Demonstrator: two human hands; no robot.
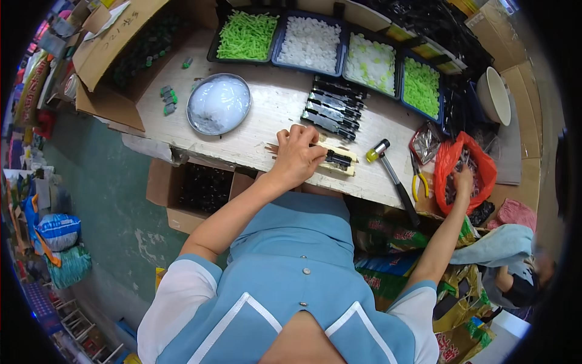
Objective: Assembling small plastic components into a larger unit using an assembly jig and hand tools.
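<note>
"One view to cover, the head camera. Where does the left hand (297, 155) stand?"

"Over the left end of a cream block (346, 171), near the front edge of the surface (267, 115). Fingers are curled, thumb drawn in beside them. Whether they pinch anything I cannot tell; the knuckles hide the tips."

"Position of the black part (338, 159)?"

"Lying on the cream block, just to the right of the thumb. Its long axis follows the block's, left to right, the right end dipping slightly toward the wearer."

"And the right hand (464, 181)?"

"Lowered into an open red bag (485, 173) toward the right end of the surface. Whether it is closed on anything I cannot tell."

"Which hand is nearer the black part?"

"The left, clearly. From the right hand the part lies well off to the left and a little farther from the wearer, with the hammer (400, 190) and the yellow-handled pliers (415, 182) in between."

"Anything alongside?"

"Several black assemblies (333, 112) in a row just beyond the block, their long axes set much the same way. Farther back, four trays (306, 70) of small green and white pieces."
</note>
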